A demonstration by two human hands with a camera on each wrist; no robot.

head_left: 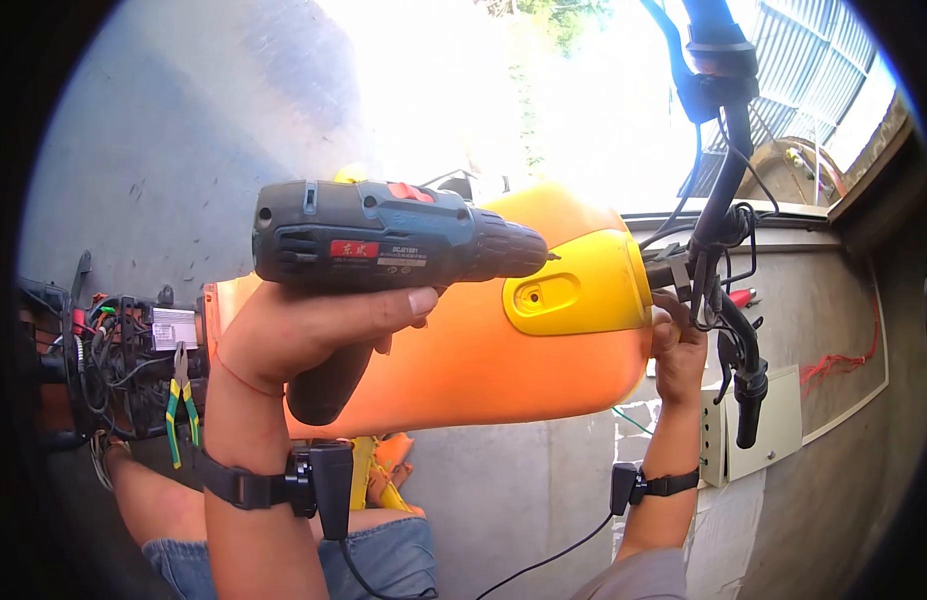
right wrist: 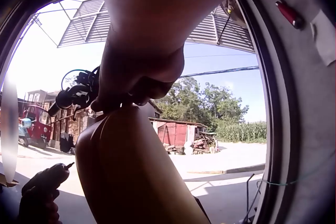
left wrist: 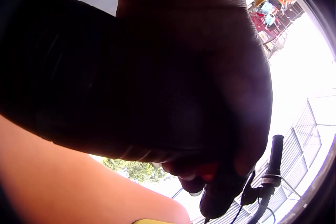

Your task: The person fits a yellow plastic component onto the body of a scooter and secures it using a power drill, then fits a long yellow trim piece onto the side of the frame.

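With my left hand (head_left: 309,325) I grasp the drill (head_left: 369,235) by its handle, left of the centre of the head view, its bit pointing right. My right hand (head_left: 682,362) is at the right end of the orange shell (head_left: 424,365), fingers bent; I cannot tell whether they grip anything. The yellow panel (head_left: 604,290) lies right of centre, its recess (head_left: 535,297) just below the bit tip. I judge the step as steadying the shell and lining up the drill; next, the bit needs lowering squarely into the recess, without slipping across the panel.
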